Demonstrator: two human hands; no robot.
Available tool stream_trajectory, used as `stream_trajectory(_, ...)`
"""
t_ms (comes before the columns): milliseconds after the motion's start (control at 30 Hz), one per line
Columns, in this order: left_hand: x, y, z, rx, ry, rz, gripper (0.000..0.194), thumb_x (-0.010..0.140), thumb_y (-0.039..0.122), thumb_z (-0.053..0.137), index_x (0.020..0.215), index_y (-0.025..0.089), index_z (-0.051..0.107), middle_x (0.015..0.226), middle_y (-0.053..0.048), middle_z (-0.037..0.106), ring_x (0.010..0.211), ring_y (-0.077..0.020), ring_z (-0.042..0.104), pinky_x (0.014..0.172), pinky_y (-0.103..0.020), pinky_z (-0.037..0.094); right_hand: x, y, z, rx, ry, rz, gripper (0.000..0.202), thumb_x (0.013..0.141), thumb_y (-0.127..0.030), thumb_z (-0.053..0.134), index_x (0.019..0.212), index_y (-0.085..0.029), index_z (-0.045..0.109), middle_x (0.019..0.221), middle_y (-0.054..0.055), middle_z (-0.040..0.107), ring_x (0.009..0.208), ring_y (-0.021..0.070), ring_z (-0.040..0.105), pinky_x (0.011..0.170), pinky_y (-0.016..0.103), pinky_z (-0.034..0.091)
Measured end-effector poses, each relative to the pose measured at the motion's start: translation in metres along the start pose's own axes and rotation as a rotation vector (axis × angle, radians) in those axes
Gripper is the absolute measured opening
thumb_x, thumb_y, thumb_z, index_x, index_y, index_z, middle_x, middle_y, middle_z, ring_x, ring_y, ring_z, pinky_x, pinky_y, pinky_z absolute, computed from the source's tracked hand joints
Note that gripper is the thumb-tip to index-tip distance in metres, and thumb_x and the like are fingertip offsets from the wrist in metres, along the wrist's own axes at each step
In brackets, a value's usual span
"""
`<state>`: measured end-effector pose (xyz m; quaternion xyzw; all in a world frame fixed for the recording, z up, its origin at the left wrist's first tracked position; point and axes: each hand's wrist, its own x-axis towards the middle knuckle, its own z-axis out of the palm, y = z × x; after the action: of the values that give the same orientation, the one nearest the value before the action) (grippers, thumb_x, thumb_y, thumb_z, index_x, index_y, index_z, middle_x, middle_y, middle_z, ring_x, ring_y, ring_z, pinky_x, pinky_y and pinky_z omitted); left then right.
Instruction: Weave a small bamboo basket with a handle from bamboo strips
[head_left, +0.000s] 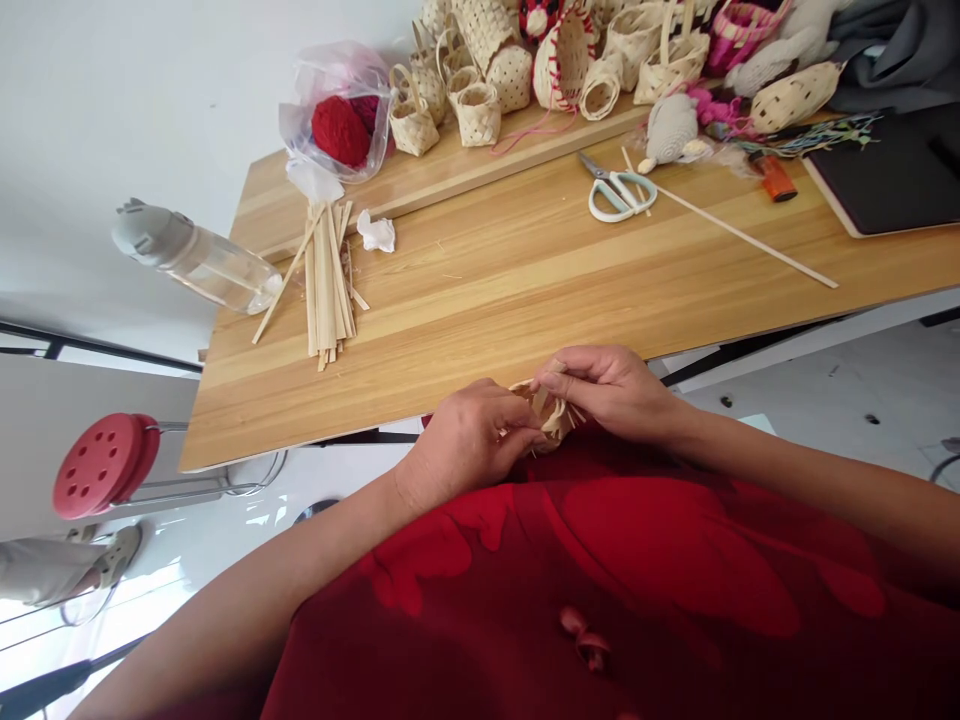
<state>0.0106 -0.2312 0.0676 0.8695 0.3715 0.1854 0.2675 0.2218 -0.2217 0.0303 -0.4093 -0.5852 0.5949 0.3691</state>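
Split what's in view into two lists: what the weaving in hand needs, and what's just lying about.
Belongs, by the look of it:
- half-woven piece in both hands
- flat strips
- scissors

Probably just lying about:
- water bottle
- red yarn
- crumpled tissue

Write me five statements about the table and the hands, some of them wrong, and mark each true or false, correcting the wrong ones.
1. The left hand and the right hand are both on a small woven piece. True.
2. The scissors are in the right hand. False: they lie on the table.
3. Red yarn sits in a clear bag. True.
4. The bundle of flat strips lies to the right of the scissors. False: it lies to their left.
5. The stool has a green seat. False: it is red.
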Motion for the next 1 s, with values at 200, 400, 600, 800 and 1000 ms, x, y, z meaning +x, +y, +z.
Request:
stream_trajectory(200,-0.007,0.005,0.004,-0.03,0.062,0.023,0.011,0.087,0.017,0.072,0.076,0.017,0.071,0.07,-0.002,0.069,0.066,-0.0132,0.062,0.06,-0.022,0.045,-0.01,-0.013,-0.005,0.016,-0.036,0.053,0.029,0.086,-0.052,0.074,0.08,-0.024,0.078,0.083,0.003,0.074,0.075,0.0169,0.067,0.069,0.03,0.056)
stream_trajectory(400,-0.007,0.008,0.006,-0.047,0.094,0.017,0.011,0.088,0.013,0.07,0.087,0.018,0.06,0.076,0.002,0.068,0.065,-0.0101,0.061,0.06,-0.02,0.046,-0.015,-0.026,-0.007,-0.004,-0.13,0.089,0.034,0.086,-0.06,0.072,0.073,-0.028,0.076,0.082,0.003,0.075,0.086,0.022,0.07,0.084,0.038,0.057)
stream_trajectory(600,-0.011,0.008,0.005,-0.058,0.093,0.119,0.011,0.096,0.025,0.067,0.104,0.02,0.061,0.094,-0.002,0.072,0.082,-0.013,0.068,0.073,-0.024,0.055,-0.022,-0.027,-0.013,-0.072,-0.085,0.046,0.035,0.088,-0.058,0.07,0.071,-0.028,0.075,0.071,-0.001,0.071,0.078,0.0181,0.068,0.107,0.044,0.049)
stream_trajectory(800,-0.015,0.0,0.004,0.006,0.151,0.241,0.014,0.095,0.026,0.069,0.107,0.02,0.068,0.109,-0.008,0.074,0.11,-0.0214,0.063,0.098,-0.038,0.054,-0.027,-0.026,-0.019,-0.128,-0.134,-0.013,0.031,0.092,-0.051,0.068,0.074,-0.028,0.077,0.077,0.0,0.074,0.086,0.0206,0.069,0.114,0.047,0.044)
stream_trajectory(1000,-0.014,-0.004,0.008,0.036,0.142,0.231,0.005,0.092,0.024,0.071,0.095,0.02,0.072,0.09,-0.005,0.075,0.105,-0.023,0.059,0.097,-0.038,0.051,-0.027,-0.029,-0.02,-0.172,-0.181,-0.017,0.029,0.094,-0.046,0.066,0.076,-0.026,0.077,0.085,0.003,0.077,0.104,0.0246,0.067,0.107,0.044,0.046)
